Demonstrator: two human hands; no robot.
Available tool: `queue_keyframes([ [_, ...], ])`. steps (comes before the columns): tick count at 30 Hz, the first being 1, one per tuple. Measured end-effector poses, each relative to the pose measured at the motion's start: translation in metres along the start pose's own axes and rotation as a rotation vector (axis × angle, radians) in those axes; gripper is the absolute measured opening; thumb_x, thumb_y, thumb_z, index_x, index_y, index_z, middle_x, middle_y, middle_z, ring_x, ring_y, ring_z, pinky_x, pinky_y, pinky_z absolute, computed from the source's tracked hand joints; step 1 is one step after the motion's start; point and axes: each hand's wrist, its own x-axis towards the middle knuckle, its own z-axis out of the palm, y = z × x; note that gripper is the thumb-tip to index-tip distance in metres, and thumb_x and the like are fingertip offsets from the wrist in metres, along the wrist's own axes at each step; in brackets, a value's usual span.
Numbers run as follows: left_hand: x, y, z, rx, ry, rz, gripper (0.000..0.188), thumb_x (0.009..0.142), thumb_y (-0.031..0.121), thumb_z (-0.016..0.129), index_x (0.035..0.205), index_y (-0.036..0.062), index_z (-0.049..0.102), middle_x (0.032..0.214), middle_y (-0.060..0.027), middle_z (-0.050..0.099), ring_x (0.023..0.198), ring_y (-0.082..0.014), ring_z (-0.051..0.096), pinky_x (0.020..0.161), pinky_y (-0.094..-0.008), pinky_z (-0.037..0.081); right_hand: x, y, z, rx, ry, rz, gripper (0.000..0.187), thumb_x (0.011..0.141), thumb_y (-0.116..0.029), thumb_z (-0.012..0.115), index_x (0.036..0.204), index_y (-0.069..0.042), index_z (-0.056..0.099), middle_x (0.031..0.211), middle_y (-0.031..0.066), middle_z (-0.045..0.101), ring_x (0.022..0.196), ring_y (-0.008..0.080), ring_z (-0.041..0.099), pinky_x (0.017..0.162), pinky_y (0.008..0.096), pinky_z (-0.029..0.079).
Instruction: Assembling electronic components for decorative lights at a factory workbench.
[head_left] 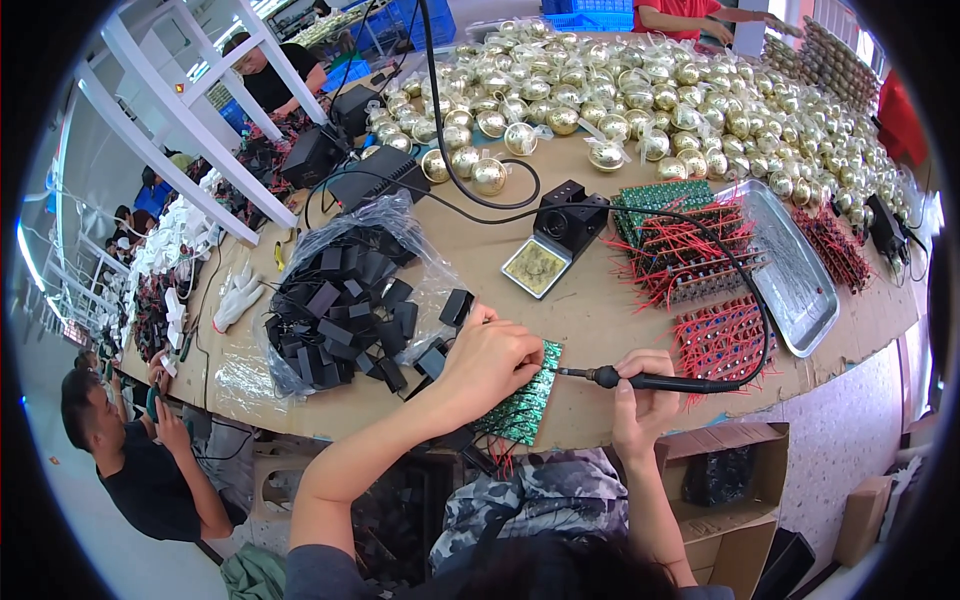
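Observation:
A green circuit board [532, 408] lies at the table's near edge, with thin black wires across it and red wires at its lower end. Over the board's upper left part, my left hand [492, 362] has its fingers pinched together; what is between them is hidden. My right hand [642, 405] grips a black soldering iron [665, 382] like a pen, its tip pointing left to the board by my left fingertips. Small black boxes [345, 318] with black leads lie in a heap on clear plastic left of my left hand. One black box [456, 307] stands just beyond that hand.
Beyond the board is a soldering stand [572, 222] with a sponge tray [536, 268]. Stacked boards with red wires [700, 250] and a metal tray [815, 310] lie right. Gold balls [600, 100] cover the far table. The iron's cable loops across. A white glove [238, 297] lies left.

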Motion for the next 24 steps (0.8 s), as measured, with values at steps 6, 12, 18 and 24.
queue_keyframes([
  [6, 0.0007, 0.0004, 0.0005, 0.022, -0.011, 0.006, 0.006, 0.078, 0.013, 0.071, 0.079, 0.0091, 0.066, 0.075, -0.0018, 0.063, 0.08, -0.0196, 0.062, 0.089, -0.0364, 0.035, -0.0008, -0.0013, -0.0006, 0.013, -0.059, 0.042, 0.017, 0.079, 0.004, 0.054, 0.095, 0.0, 0.052, 0.096, 0.0118, 0.052, 0.087, 0.0186, 0.051, 0.081, 0.0302, 0.044],
  [12, 0.0014, 0.0002, 0.0019, 0.046, -0.003, 0.036, 0.006, 0.077, 0.012, 0.071, 0.079, 0.0099, 0.066, 0.076, -0.0017, 0.063, 0.082, -0.0197, 0.062, 0.088, -0.0364, 0.036, -0.0018, -0.0002, -0.0005, 0.021, -0.062, 0.049, 0.017, 0.079, 0.004, 0.054, 0.095, 0.0, 0.052, 0.096, 0.0119, 0.051, 0.087, 0.0183, 0.051, 0.08, 0.0298, 0.044],
  [18, 0.0029, 0.0001, 0.0041, 0.094, 0.021, 0.098, 0.004, 0.076, 0.012, 0.07, 0.079, 0.0095, 0.067, 0.076, -0.002, 0.063, 0.081, -0.0194, 0.062, 0.086, -0.0358, 0.037, 0.0, -0.0009, 0.0007, -0.014, -0.053, 0.046, 0.016, 0.079, 0.003, 0.055, 0.094, 0.0, 0.052, 0.095, 0.0117, 0.052, 0.086, 0.0182, 0.051, 0.079, 0.0301, 0.044],
  [24, 0.0045, 0.0027, 0.0053, 0.17, 0.018, 0.127, 0.003, 0.076, 0.01, 0.065, 0.077, 0.0092, 0.067, 0.075, -0.0028, 0.063, 0.081, -0.019, 0.061, 0.086, -0.0355, 0.038, 0.0014, -0.0011, 0.0017, -0.077, -0.022, 0.057, 0.015, 0.078, 0.004, 0.056, 0.093, 0.0, 0.052, 0.093, 0.0111, 0.053, 0.085, 0.0183, 0.052, 0.078, 0.0306, 0.045],
])
